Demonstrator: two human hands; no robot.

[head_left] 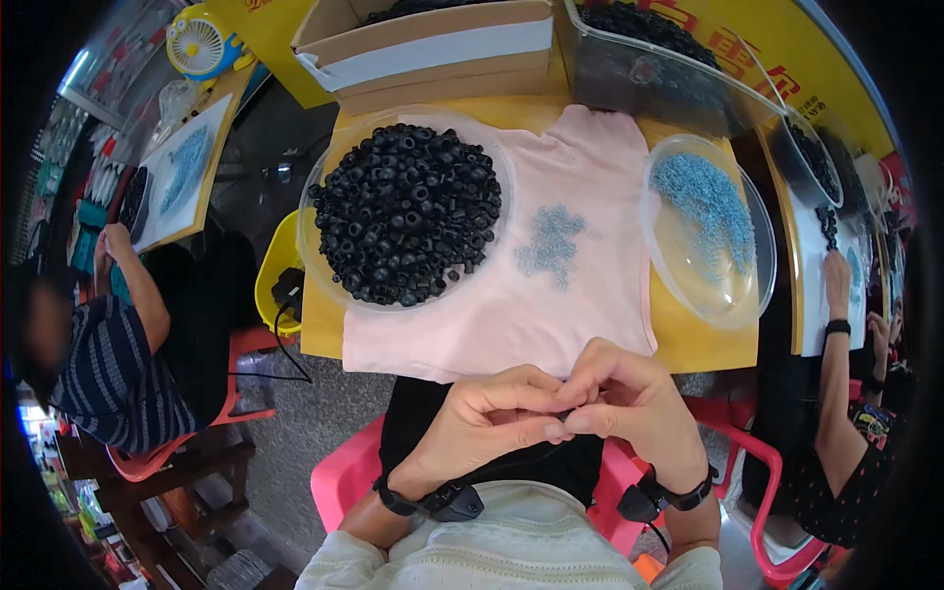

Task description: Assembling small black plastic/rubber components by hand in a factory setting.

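Note:
My left hand (487, 418) and my right hand (629, 398) meet fingertip to fingertip over my lap, just below the table's near edge. Between the fingertips I pinch a small dark part (564, 417), mostly hidden by the fingers. On the pink cloth (511, 315) lies a small heap of pale blue pieces (551, 244). A clear round bowl (334, 270) full of black rubber rings (405, 211) sits on the left. A clear bowl (723, 295) on the right holds more pale blue pieces (703, 197).
A cardboard box (433, 49) and a clear bin of black parts (654, 59) stand at the table's far side. A person in a striped top (108, 364) sits at left, another person's arm (836, 374) at right. I sit on a pink plastic chair (339, 482).

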